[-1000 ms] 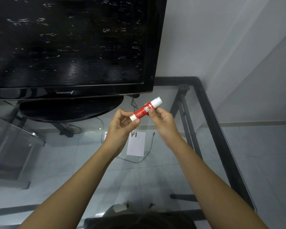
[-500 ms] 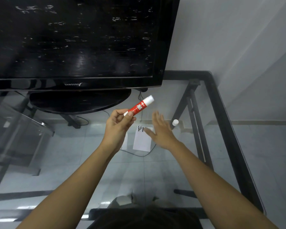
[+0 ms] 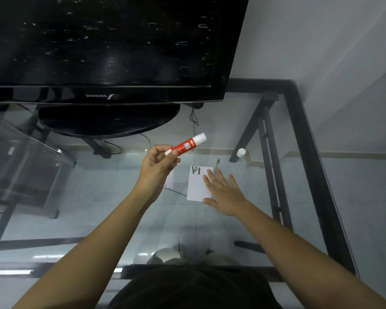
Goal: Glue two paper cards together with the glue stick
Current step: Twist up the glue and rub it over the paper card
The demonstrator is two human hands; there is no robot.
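Observation:
My left hand [image 3: 157, 167] holds a red and white glue stick [image 3: 186, 145] by its lower end, raised above the glass table and tilted up to the right. Its white cap [image 3: 241, 152] stands by itself on the glass to the right. A white paper card [image 3: 197, 183] with black handwriting lies flat on the table. My right hand [image 3: 224, 191] rests with spread fingers on the card's right edge. A second white card [image 3: 170, 181] lies to the left, mostly hidden behind my left hand.
A large black television [image 3: 107, 50] on an oval stand [image 3: 108, 120] fills the back of the glass table [image 3: 243, 219]. The table's black metal frame [image 3: 308, 157] runs along the right side. A thin black cable [image 3: 194, 123] hangs down under the glass. White walls stand at the right.
My right hand let go of the glue stick, set the white cap down at the right, and came down flat onto the card. The left hand kept the uncapped stick.

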